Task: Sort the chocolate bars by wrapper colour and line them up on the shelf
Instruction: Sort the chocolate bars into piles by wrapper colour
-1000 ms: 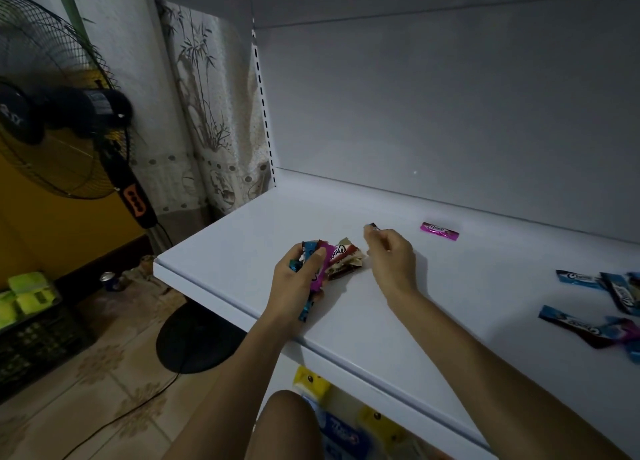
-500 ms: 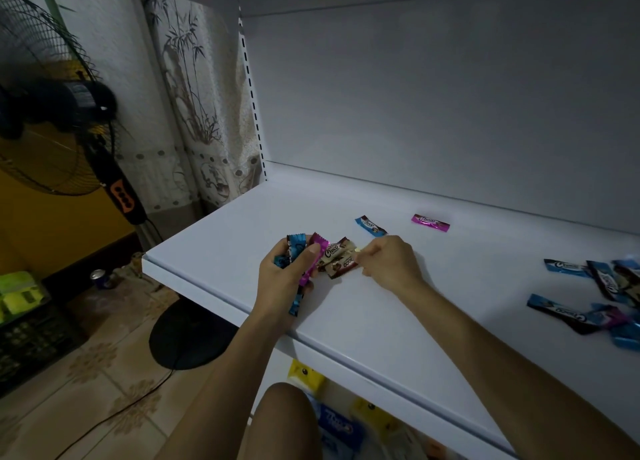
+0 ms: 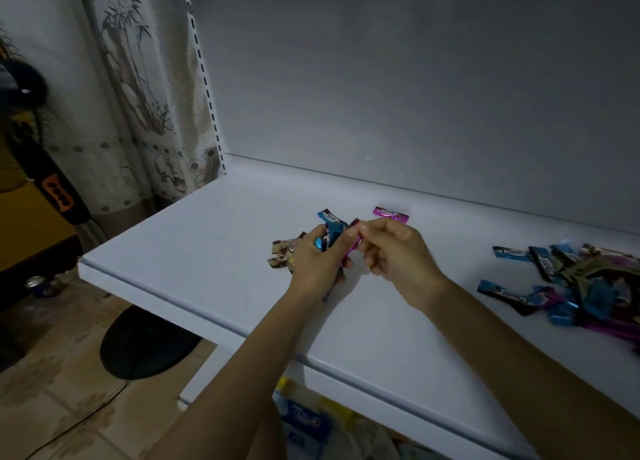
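below the front edge of the flat white shelf (image 3: 242, 286), on a lower level, lie blue and yellow packs (image 3: 306, 421) with white script too blurred to read. two bare forearms reach over that edge to the middle of the shelf. the left hand (image 3: 311, 264) has its grip curled round a bunch of shiny blue foil-wrapped bars (image 3: 333, 231), crinkled and fanned upward, with the thumb pressing a slim glossy magenta bar (image 3: 352, 250) against them. the right hand (image 3: 398, 251), just beside the left, has its grip pinching the top end of that same magenta bar between thumb and forefinger, the other fingers curled under. just left of the left hand, two brown-and-cream wrapped bars (image 3: 285, 250) lie flat on the shelf, partly hidden by the knuckles. toward the right edge, a loose heap of blue, magenta, black and tan wrapped bars (image 3: 588, 286) overlaps in no order; the wrappers carry a white script logo too small to make out. farther back, near the back edge, a single magenta foil bar (image 3: 391, 214) lies alone, its ends crimped. behind it stands the plain matt white back panel (image 3: 415, 96).
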